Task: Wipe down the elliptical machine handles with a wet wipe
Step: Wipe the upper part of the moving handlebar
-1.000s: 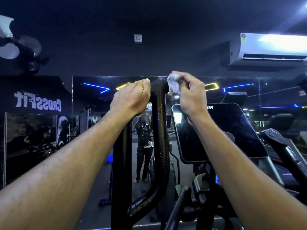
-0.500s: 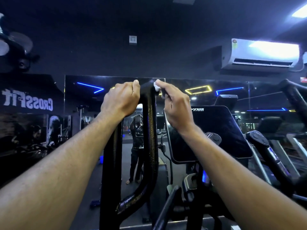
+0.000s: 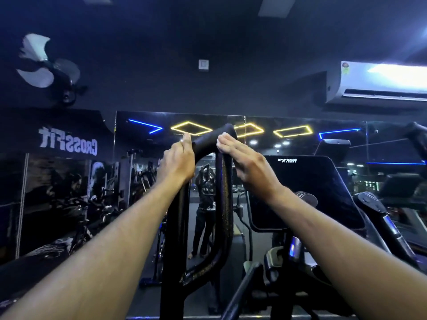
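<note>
At the top bend of the looped handle [image 3: 215, 137], the two hands are set on either side of the bar. The left hand [image 3: 178, 160] is wrapped around the outer upright just below the bend, steadying it. The right hand [image 3: 245, 165] is laid with straight fingers against the inner side of the bend; a pale edge at its fingertips may be the wet wipe [image 3: 219, 140], but this cannot be told for certain. The wiping is judged to be under way on this upper section only. The lower part of the loop is not yet reached, and a second handle [image 3: 416, 137] at the far right is untouched. The console [image 3: 307, 188] stands just beside the right wrist.
</note>
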The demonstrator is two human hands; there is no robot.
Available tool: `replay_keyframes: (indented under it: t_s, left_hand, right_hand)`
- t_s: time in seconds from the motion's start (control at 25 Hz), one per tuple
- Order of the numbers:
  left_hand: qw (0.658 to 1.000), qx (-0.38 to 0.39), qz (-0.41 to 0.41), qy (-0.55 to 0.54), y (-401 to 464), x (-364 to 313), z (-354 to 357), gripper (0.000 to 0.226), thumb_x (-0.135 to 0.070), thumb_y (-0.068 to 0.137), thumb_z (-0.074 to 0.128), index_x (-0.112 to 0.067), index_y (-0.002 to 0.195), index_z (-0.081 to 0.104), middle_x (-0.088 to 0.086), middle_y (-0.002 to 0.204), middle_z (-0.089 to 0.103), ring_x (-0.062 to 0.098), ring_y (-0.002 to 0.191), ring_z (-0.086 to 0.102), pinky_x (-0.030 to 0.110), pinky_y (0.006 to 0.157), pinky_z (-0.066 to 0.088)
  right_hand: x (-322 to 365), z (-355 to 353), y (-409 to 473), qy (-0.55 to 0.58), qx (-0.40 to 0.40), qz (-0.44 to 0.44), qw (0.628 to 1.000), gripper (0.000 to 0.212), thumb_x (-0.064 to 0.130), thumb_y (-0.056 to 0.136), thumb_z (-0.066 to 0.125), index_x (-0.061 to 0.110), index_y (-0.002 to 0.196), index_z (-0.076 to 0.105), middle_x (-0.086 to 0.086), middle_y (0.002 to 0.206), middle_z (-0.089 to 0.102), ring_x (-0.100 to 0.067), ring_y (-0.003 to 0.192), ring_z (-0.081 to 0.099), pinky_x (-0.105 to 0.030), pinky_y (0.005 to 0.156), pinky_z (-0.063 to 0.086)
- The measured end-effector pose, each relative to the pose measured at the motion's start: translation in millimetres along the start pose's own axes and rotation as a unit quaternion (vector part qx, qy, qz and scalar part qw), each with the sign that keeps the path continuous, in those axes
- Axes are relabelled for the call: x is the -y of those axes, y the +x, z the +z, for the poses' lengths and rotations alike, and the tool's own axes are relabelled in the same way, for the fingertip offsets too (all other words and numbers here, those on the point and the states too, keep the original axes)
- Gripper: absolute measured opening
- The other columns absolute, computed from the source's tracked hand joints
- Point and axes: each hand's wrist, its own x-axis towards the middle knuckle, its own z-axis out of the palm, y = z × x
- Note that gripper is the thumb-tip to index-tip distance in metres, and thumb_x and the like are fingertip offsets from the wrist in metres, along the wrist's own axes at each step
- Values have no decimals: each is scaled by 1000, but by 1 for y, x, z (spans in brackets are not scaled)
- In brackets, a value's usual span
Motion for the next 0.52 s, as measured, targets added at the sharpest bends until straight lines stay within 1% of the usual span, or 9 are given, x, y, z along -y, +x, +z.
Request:
replay_keyframes:
  t_s: [0.04,0.12,0.2,0.28,0.36,0.4,0.44,0.52]
  left_hand:
    - [1000,-1,7,-4,1,0,1,86,-70,101,7,-12,128,65,21,120,71,39,113,66,51,104,48]
    - [1000,-5,18,-1,0,0,2,87,-71,101,6,-13,125,65,19,107,73,35,102,69,50,99,51]
    - [1000,-8,10,-11,2,3,1,94,-79,92,3,-16,125,65,18,107,74,37,102,69,51,100,51]
    - [1000,-8,6,-23,3,4,3,99,-83,86,0,-18,123,66,18,107,74,37,101,70,53,100,51]
    - [999,-5,1,-34,1,4,3,100,-85,85,0,-20,123,65,18,110,73,38,102,70,54,100,51]
    - [999,-4,-1,-34,0,2,2,100,-85,84,0,-21,125,65,18,111,73,38,103,70,55,101,51]
    - [999,-6,2,-36,0,3,2,99,-85,84,1,-22,126,64,17,111,73,38,103,70,55,101,51]
    - [999,-7,5,-41,-2,2,2,96,-83,85,2,-22,125,64,15,109,74,37,99,71,54,99,53]
  right_hand:
    - [-1,-3,1,7,0,7,1000,58,-17,84,60,1,140,56,-13,149,52,-21,142,45,-39,118,38]
    - [-9,-10,16,-7,-33,21,999,49,-13,89,59,2,136,60,-14,142,58,-23,136,53,-37,116,41]
    - [-20,-13,43,-27,-53,41,997,36,-5,95,55,2,130,64,-14,136,63,-24,132,56,-34,114,41]
    - [-21,-5,61,-21,-27,67,997,31,2,97,48,2,124,65,-14,130,65,-27,127,58,-34,111,43]
    - [-18,11,58,-34,-19,55,998,32,3,97,45,-1,124,62,-15,127,63,-30,124,56,-25,114,36]
    - [-18,16,51,-47,-23,37,998,34,2,97,45,-2,128,60,-16,131,61,-31,129,52,-22,117,30]
    - [-18,16,43,-58,-24,18,998,38,-1,96,47,-3,132,58,-17,136,59,-31,135,48,-23,120,26]
    - [-25,9,34,-68,-31,-12,997,47,-6,92,55,-2,138,56,-15,144,56,-29,142,43,-30,122,28]
